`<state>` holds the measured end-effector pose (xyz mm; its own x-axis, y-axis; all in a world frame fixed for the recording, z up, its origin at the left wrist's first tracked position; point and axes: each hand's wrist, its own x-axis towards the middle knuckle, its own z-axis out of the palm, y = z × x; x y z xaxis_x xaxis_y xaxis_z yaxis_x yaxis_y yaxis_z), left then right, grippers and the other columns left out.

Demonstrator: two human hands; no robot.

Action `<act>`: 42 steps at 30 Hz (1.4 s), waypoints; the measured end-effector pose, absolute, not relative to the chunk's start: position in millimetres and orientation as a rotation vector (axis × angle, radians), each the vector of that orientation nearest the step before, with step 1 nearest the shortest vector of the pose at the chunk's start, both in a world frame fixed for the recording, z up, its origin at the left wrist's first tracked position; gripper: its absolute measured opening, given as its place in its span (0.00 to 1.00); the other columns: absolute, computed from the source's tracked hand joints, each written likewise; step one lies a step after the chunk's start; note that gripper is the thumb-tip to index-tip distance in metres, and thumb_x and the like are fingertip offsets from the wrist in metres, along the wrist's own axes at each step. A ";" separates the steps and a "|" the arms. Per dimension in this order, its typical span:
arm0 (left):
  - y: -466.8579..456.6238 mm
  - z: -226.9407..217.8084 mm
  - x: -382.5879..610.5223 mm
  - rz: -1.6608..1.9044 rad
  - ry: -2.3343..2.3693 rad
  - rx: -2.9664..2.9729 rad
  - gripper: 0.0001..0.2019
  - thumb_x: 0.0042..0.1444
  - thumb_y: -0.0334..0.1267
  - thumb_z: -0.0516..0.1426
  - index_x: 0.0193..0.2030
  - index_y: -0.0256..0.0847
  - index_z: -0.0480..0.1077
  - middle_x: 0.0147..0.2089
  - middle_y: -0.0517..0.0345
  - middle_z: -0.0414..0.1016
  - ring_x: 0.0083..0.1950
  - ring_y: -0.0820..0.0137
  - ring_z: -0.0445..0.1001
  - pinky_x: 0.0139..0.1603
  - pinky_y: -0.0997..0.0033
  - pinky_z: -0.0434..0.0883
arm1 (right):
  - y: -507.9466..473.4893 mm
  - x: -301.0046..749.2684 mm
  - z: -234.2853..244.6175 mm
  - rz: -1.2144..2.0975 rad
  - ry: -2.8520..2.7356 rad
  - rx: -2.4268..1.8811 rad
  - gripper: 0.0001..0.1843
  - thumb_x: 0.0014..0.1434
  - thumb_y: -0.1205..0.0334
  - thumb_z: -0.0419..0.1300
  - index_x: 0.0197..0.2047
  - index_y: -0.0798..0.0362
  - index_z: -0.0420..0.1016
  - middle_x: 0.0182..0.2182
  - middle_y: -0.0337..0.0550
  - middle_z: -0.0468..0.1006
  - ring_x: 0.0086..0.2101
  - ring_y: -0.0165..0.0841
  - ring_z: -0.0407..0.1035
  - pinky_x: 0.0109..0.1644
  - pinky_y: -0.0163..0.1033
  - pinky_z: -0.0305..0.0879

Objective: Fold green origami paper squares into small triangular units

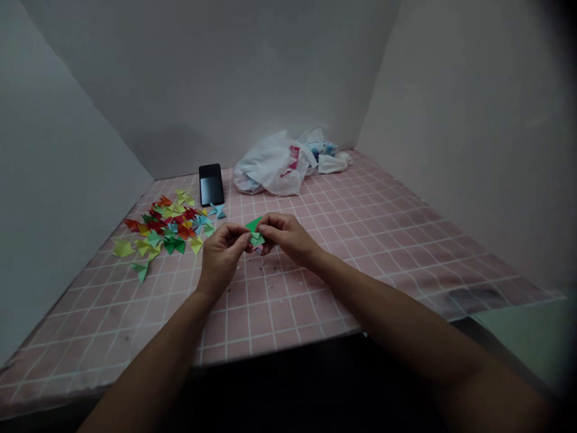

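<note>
Both my hands meet above the middle of the pink tiled table (342, 252). My left hand (223, 249) and my right hand (285, 236) pinch a small green folded paper piece (255, 231) between their fingertips, each hand closed on one side of it. The piece is held just above the tabletop. To the left lies a pile of folded paper pieces (166, 228) in red, green, yellow and blue, about a hand's width from my left hand.
A black phone (211, 184) lies behind the paper pile. White plastic bags (279, 162) sit at the back near the wall. Grey walls close the table on the left, back and right. The table's front edge runs below my forearms.
</note>
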<state>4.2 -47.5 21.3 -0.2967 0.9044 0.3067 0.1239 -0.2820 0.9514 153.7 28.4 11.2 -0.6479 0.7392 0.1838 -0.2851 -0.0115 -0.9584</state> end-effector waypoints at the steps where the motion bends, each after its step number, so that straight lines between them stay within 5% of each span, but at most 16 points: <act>1: -47.7 21.5 4.1 1.642 1.350 1.335 0.06 0.51 0.35 0.66 0.33 0.38 0.74 0.28 0.62 0.76 0.26 0.75 0.75 0.28 0.75 0.74 | 28.5 154.0 11.3 1.764 -1.522 -0.488 0.12 0.59 0.55 0.64 0.33 0.56 0.72 0.26 0.37 0.76 0.22 0.24 0.69 0.26 0.31 0.72; 22: -46.1 18.5 2.1 1.685 1.217 1.240 0.13 0.51 0.36 0.68 0.42 0.40 0.73 0.30 0.63 0.76 0.28 0.75 0.76 0.31 0.75 0.75 | 26.7 153.8 15.2 1.628 -1.640 -0.511 0.09 0.57 0.59 0.63 0.30 0.55 0.71 0.24 0.36 0.74 0.22 0.24 0.69 0.26 0.31 0.71; 29: -46.2 15.2 2.3 1.578 1.234 1.125 0.09 0.51 0.41 0.67 0.33 0.38 0.75 0.25 0.62 0.75 0.25 0.74 0.73 0.31 0.74 0.73 | 23.9 153.1 17.1 1.542 -1.648 -0.557 0.10 0.57 0.58 0.63 0.29 0.54 0.69 0.24 0.34 0.72 0.22 0.24 0.69 0.25 0.31 0.70; 42: -48.8 18.1 0.1 1.590 1.319 1.321 0.09 0.58 0.43 0.63 0.33 0.38 0.76 0.25 0.62 0.74 0.26 0.74 0.72 0.31 0.75 0.71 | 24.1 153.4 15.6 1.505 -1.762 -0.525 0.12 0.57 0.56 0.61 0.27 0.54 0.68 0.23 0.35 0.70 0.22 0.24 0.66 0.26 0.32 0.66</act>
